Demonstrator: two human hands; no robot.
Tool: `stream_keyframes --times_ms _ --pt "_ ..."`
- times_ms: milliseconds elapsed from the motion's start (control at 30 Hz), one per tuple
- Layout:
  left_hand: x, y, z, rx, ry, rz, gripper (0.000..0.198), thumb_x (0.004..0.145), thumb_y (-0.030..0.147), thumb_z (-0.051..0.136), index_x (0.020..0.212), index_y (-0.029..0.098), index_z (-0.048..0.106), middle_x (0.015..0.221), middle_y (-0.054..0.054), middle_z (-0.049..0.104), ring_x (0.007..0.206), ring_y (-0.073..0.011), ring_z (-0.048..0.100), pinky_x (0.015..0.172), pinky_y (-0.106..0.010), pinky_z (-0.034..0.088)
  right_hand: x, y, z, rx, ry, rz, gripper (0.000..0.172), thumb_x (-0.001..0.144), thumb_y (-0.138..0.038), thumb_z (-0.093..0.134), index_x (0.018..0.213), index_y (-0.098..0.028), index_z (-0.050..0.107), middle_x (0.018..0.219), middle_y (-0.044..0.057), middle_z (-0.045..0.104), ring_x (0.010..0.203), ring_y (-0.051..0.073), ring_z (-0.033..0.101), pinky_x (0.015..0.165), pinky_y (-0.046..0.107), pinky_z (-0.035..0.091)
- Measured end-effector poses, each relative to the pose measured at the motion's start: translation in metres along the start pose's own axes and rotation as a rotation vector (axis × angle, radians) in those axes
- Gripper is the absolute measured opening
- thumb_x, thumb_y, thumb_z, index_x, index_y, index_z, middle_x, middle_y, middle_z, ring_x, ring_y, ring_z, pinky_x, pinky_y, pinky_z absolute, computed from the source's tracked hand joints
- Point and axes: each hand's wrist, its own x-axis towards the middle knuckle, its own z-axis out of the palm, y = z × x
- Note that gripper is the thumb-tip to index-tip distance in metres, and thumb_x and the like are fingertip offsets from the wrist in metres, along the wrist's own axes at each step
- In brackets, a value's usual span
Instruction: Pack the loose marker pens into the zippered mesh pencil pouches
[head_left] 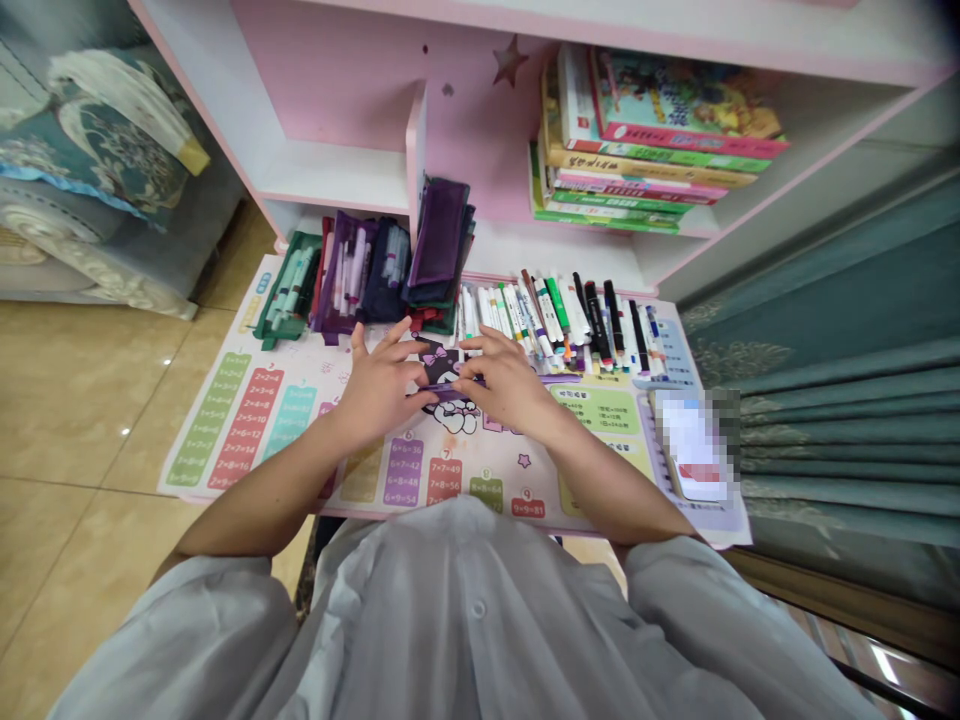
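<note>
A slim purple pen (450,391) lies across the middle of a printed multiplication-table desk mat (247,430), over a cartoon character picture. My left hand (381,385) pinches it with the thumb and fingertips at one end. From the other side, the fingers of my right hand (506,382) press onto it. Just beyond my hands, a dense row of markers and pens (562,325) lies side by side. Several mesh pencil cases (361,275) in green, purple and navy stand to the left of that row, close to my left fingertips.
A phone (694,450), blurred out, lies at the mat's right edge. Above the desk, a pink-and-white shelf holds a stack of books (660,140). A teal curtain (840,370) hangs to the right, and a sofa (90,150) and tiled floor lie to the left.
</note>
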Motion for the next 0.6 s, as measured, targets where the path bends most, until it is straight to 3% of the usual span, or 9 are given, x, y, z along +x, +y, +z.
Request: stream_keyframes --times_ms 600 --pt "0.0005 -0.0002 -0.0015 0.005 -0.005 0.002 0.017 0.073 0.037 0.08 0.066 0.025 0.07 0.122 -0.003 0.07 0.138 -0.0349 0.044 0.117 -0.069 0.004 0.0004 0.0014 -0.008 -0.008 -0.047 0.029 0.015 0.083 -0.023 0.068 0.068 -0.022 0.072 0.129 0.008 0.064 0.142 0.035 0.038 0.114 0.065 0.028"
